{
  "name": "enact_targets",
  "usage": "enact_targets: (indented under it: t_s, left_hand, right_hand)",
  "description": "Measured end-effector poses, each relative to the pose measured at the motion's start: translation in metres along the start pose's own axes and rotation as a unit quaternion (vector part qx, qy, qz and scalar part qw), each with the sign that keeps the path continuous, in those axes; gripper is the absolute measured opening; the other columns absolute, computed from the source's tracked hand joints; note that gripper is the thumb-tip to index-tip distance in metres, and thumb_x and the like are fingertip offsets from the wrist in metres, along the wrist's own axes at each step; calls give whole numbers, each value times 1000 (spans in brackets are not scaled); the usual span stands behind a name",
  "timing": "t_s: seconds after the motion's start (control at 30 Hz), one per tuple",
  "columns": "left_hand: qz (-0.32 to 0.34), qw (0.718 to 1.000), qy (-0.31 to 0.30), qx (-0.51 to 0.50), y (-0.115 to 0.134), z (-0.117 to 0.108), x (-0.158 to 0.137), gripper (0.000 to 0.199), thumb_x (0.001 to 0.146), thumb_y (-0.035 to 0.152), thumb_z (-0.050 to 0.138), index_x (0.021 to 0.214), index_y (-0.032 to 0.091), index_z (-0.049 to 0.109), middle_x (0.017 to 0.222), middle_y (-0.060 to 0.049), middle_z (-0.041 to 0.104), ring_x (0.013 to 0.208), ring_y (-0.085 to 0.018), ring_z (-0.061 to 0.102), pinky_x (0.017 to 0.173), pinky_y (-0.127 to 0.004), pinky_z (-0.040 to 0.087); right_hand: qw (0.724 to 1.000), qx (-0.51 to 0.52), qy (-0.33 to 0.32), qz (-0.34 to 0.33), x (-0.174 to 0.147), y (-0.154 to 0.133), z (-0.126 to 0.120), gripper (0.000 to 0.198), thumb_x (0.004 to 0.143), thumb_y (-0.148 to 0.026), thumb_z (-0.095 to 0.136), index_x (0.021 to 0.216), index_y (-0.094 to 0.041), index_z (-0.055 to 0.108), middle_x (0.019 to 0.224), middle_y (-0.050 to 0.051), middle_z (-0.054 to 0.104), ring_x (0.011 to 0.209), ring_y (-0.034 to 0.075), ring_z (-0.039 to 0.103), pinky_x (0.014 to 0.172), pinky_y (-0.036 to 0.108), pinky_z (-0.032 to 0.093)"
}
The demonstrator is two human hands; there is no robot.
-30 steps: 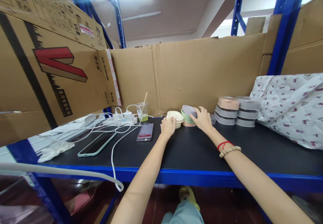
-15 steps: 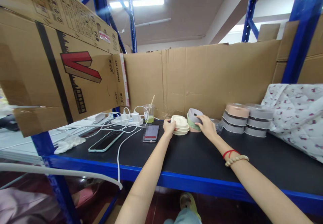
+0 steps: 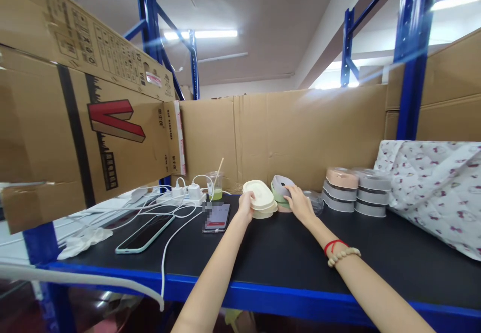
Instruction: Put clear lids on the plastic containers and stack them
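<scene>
My left hand pinches the near left edge of a cream rounded-square lid. That lid is tilted above a short stack of similar cream pieces. Just to the right, my right hand has its thumb and fingers on the side of a lavender ring-shaped piece. It leans on top of a green piece, with a pink one underneath. Behind the right wrist is a clear plastic item, partly hidden.
Two stacks of grey and peach round containers stand at right, beside a patterned white cloth. At left lie two phones, white cables, a power strip and a cup with straw. A large carton overhangs the left.
My left hand has raised and tilted the top cream lid off its stack. My right hand stays at the lavender piece. The whole view has shifted, so the shelf sits lower.
</scene>
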State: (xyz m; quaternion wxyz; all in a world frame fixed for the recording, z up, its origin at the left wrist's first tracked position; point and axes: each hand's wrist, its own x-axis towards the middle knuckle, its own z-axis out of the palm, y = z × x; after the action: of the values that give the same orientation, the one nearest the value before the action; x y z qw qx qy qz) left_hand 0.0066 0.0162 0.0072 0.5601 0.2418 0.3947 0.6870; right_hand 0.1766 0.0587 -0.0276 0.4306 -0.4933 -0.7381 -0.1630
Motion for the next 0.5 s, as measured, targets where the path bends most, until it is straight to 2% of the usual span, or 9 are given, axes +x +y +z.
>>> enact_targets:
  t_s: [0.13, 0.33, 0.43, 0.5]
  left_hand:
    - [13, 1000, 17, 2, 3, -1, -3, 8, 60, 6, 47, 63, 13, 51, 55, 1, 53, 47, -9, 51, 46, -19, 41]
    - [26, 999, 25, 6, 3, 1, -5, 3, 70, 14, 55, 68, 15, 54, 61, 0, 58, 51, -10, 55, 53, -20, 44]
    - [24, 1000, -10, -11, 1, 3, -5, 8, 75, 22, 56, 73, 15, 58, 69, -3, 63, 61, -12, 61, 61, -22, 48]
    - [19, 997, -65, -36, -1, 4, -4, 17, 78, 30, 56, 77, 14, 61, 75, -6, 66, 68, -15, 63, 67, -25, 50]
  right_hand:
    - [999, 5, 39, 11, 1, 3, 4, 26, 82, -14, 46, 104, -17, 59, 103, 12, 62, 97, 24, 59, 77, 37, 52]
    - [996, 19, 70, 49, 1, -1, -4, 24, 82, -17, 46, 102, -17, 60, 99, 13, 61, 94, 26, 59, 73, 39, 52]
    - [996, 53, 77, 17, 0, -15, -10, 28, 85, -20, 45, 108, -16, 58, 103, 13, 60, 98, 26, 58, 80, 40, 51]
    - [994, 85, 49, -48, 0, -30, -12, 29, 85, -20, 46, 111, -18, 58, 105, 12, 60, 101, 24, 57, 85, 40, 50]
